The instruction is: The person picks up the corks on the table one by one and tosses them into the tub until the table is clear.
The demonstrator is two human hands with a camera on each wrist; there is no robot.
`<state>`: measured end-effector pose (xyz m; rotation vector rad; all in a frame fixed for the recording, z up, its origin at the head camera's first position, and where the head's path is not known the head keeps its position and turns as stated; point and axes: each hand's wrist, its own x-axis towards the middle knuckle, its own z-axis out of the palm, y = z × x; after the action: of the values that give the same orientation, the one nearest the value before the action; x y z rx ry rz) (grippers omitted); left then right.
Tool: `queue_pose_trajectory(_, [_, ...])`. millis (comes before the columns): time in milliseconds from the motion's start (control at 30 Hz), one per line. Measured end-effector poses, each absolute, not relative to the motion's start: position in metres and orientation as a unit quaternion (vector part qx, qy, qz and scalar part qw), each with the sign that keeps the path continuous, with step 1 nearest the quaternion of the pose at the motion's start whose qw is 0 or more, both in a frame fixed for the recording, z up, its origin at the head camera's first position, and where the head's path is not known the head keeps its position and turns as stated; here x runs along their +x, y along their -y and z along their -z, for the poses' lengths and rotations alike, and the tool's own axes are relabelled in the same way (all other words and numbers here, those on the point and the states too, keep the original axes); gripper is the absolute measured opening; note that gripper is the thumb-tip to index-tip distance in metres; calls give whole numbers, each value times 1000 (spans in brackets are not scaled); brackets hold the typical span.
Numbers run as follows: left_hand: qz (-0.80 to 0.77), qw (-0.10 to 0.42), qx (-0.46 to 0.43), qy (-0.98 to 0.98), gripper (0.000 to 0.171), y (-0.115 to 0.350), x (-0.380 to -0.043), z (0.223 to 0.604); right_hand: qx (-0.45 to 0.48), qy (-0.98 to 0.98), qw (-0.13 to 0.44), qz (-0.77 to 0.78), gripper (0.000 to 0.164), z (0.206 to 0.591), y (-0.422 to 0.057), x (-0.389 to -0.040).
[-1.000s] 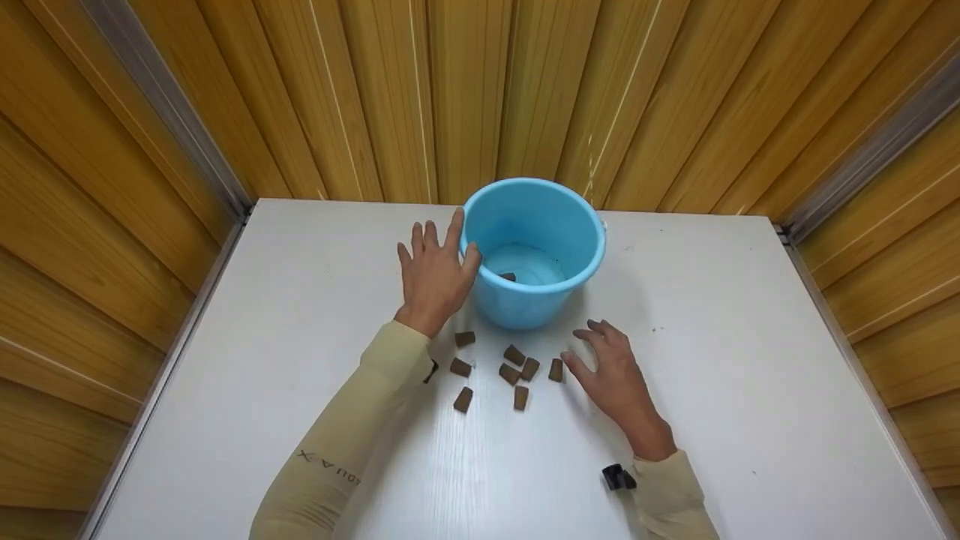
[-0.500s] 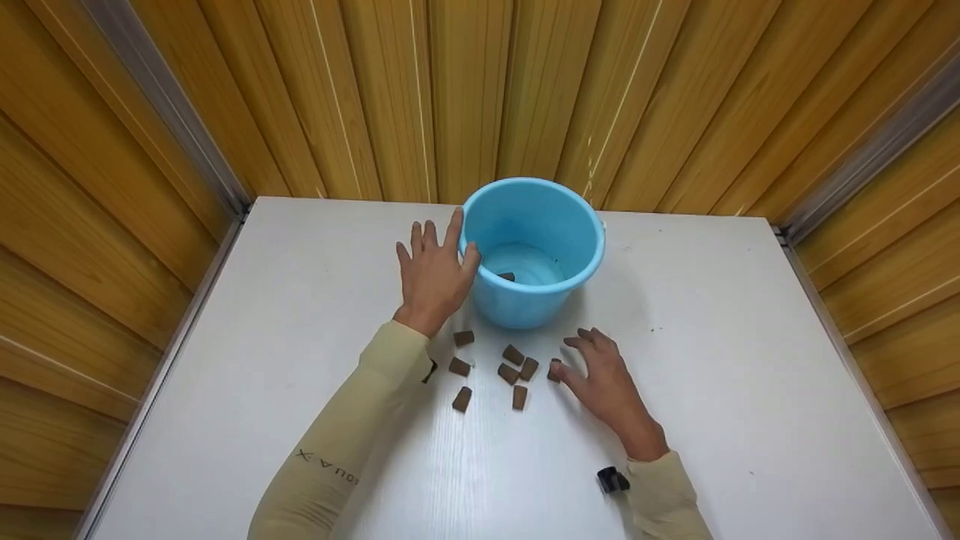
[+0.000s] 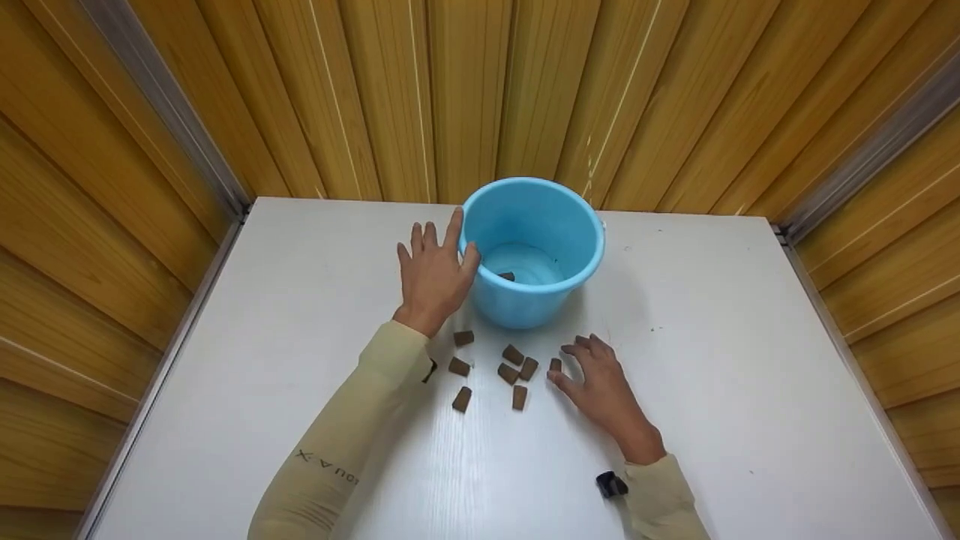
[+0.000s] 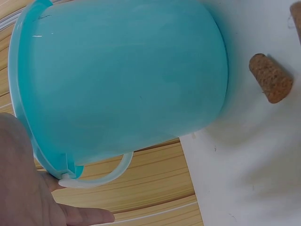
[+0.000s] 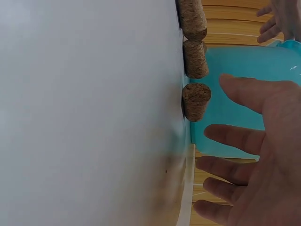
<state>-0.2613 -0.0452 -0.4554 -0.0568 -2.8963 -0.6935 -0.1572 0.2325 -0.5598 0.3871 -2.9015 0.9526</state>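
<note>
In the head view, a light blue bucket stands at the table's back edge, with a cork stopper visible inside. My left hand rests against the left of its rim, fingers spread and fairly straight. The left wrist view has the bucket's side and its white handle. My right hand hovers low over the table at the right, thumb and fingers apart around a cork stopper. From the right wrist, that stopper sits beyond the thumb and forefinger, apparently untouched.
Several tapered cork stoppers lie in front of the bucket, including a group in the middle and some at the left. The white table is bordered by wood-patterned panels at the back and sides.
My right hand has moved slightly left and toward the front edge, its thumb now by the near end of the rightmost cork stopper. The left hand and bucket stay put.
</note>
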Motion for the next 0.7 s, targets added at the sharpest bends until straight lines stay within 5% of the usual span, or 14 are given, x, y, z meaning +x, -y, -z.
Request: queue_pose_trajectory(700, [236, 76, -16, 969, 71, 46, -262, 456, 134, 941, 31, -309, 26, 564, -228, -157])
